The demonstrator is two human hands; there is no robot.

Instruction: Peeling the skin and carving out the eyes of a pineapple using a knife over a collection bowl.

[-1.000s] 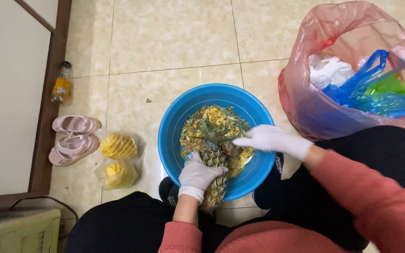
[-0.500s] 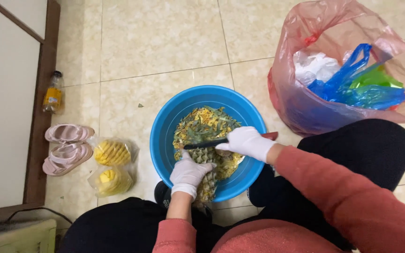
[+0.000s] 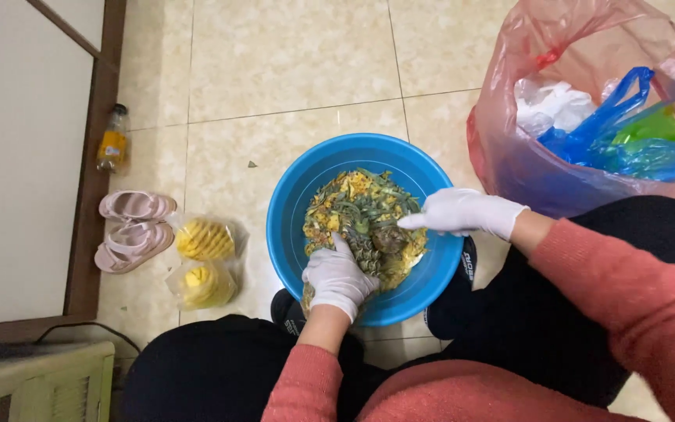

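- The left hand (image 3: 339,277), in a white glove, is wrapped around an unpeeled pineapple (image 3: 369,248), fingers closed on its scaly skin at the near edge of a blue plastic basin (image 3: 291,205).
- The pineapple lies tilted inside the basin, its lower end under the left hand near the rim and its upper part resting on a heap of yellow and green pineapple peelings (image 3: 353,199).
- The right hand (image 3: 462,212), also in a white glove, sits over the right side of the basin with its fingers curled and pointing left toward the fruit; whether a knife is in its grip cannot be told here, since no blade or handle shows clearly.
- The basin stands on a pale tiled floor (image 3: 275,62), between the person's knees in dark trousers.
- Left of the basin, two peeled pineapples in clear bags (image 3: 203,262) lie one beside the other on the floor.
- Just beyond them is a pair of pink sandals (image 3: 133,230), and farther up a small bottle of yellow liquid (image 3: 112,141) next to a brown door frame.
- At the right, a large pink plastic bag (image 3: 525,156) stands open, with blue and green bags and white paper inside.
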